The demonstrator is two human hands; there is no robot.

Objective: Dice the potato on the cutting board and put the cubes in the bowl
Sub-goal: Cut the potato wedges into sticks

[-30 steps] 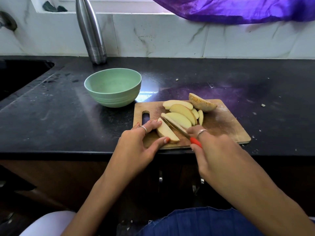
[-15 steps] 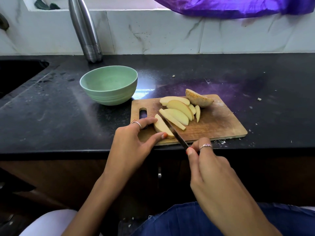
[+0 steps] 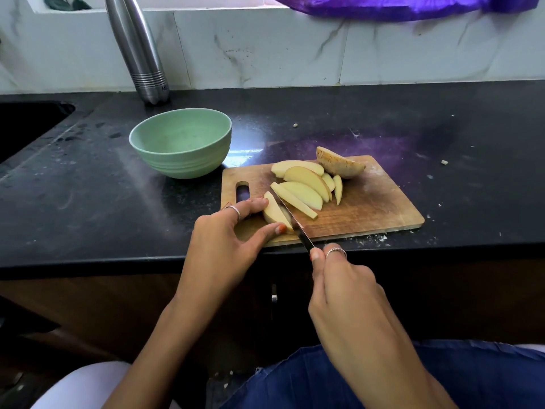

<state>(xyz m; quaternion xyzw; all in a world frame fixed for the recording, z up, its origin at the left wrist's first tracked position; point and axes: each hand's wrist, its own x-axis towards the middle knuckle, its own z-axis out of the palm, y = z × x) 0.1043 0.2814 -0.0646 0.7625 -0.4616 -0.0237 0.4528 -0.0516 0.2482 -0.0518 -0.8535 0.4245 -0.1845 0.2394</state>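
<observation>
A wooden cutting board (image 3: 368,214) lies near the counter's front edge. Several pale potato slices (image 3: 303,184) fan across its middle, and an uncut skin-on potato piece (image 3: 339,165) sits at the back. My left hand (image 3: 227,234) pinches one potato slice (image 3: 272,212) at the board's near left, between forefinger and thumb. My right hand (image 3: 345,293) grips a knife (image 3: 292,219) below the counter edge; the handle is hidden in my fist. The blade lies along the right side of the held slice. An empty green bowl (image 3: 180,143) stands left of the board, behind it.
A steel bottle (image 3: 138,48) stands against the marble backsplash behind the bowl. A dark sink (image 3: 26,122) opens at the far left. Purple cloth (image 3: 413,5) hangs at the top right. Small crumbs dot the black counter (image 3: 442,137) to the right of the board.
My right hand has pulled back toward me off the board, drawing the knife blade along the held slice. The left hand keeps its pinch on that slice.
</observation>
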